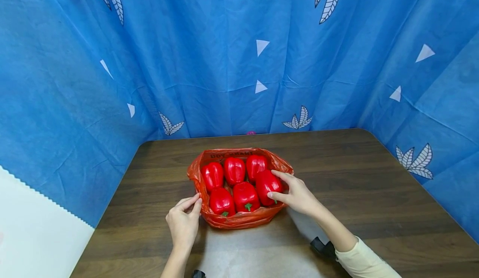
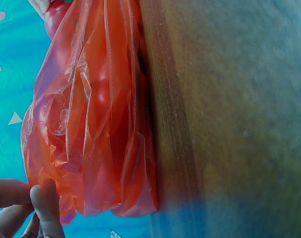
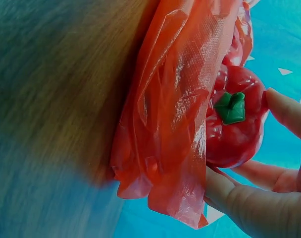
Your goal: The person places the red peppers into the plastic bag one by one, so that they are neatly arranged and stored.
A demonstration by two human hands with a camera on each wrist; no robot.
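Note:
A red plastic bag (image 1: 239,222) sits on the table with its mouth wide, holding several red bell peppers (image 1: 234,171) in two rows. My left hand (image 1: 184,219) pinches the bag's left rim between thumb and fingers; the left wrist view shows the same pinch on the thin plastic. At the bag's right end, my right hand (image 1: 295,193) grips the front-right bell pepper (image 1: 267,187), thumb and fingers on either side of it. In the right wrist view that pepper's green stem (image 3: 231,107) faces the camera, and the bag's wall hides its lower part.
The brown wooden table (image 1: 366,178) extends around the bag. A blue curtain (image 1: 224,61) with white leaf prints hangs behind it and along the sides. A white sheet (image 1: 33,228) lies at the left. Dark straps (image 1: 322,248) are near the wrists.

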